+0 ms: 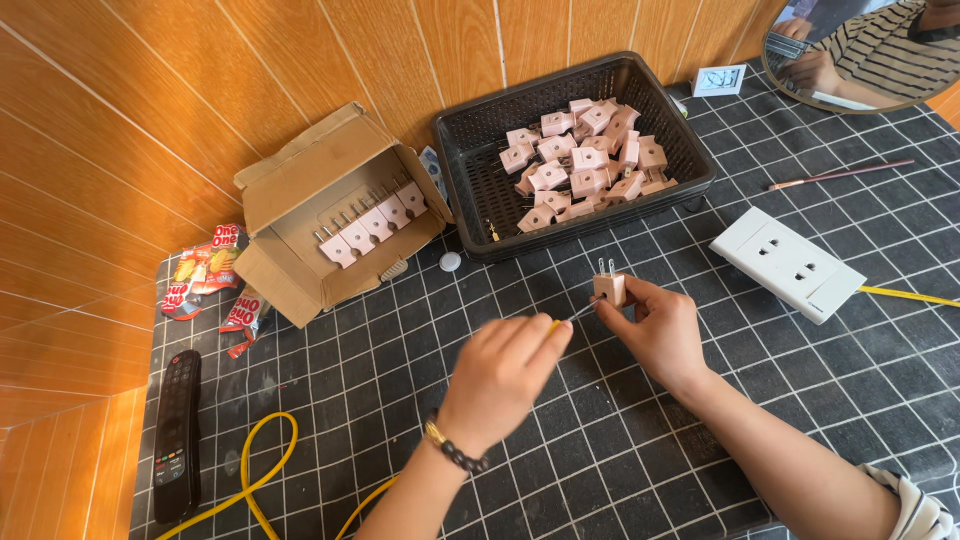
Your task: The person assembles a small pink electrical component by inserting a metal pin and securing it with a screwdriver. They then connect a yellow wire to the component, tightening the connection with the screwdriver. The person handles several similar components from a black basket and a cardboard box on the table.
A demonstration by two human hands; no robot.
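While the pink plug [609, 288] is pinched above the mat in the closed right hand [655, 335], a screwdriver [572, 316] is gripped by the closed left hand [500, 375]; slippage toward the fingers is judged possible.

**Stuff lying around on the tabletop**

Black TV remote [177, 432] sits far left beside a looping yellow cable [262, 470]. Snack wrappers [205, 270] are up against the wood wall. White wall socket plate [787, 263] lies on the right, with a round mirror [860, 55] in the corner.

Matt pink plastic plug [609, 289] with shiny metal prongs, brown cardboard box [335, 205]
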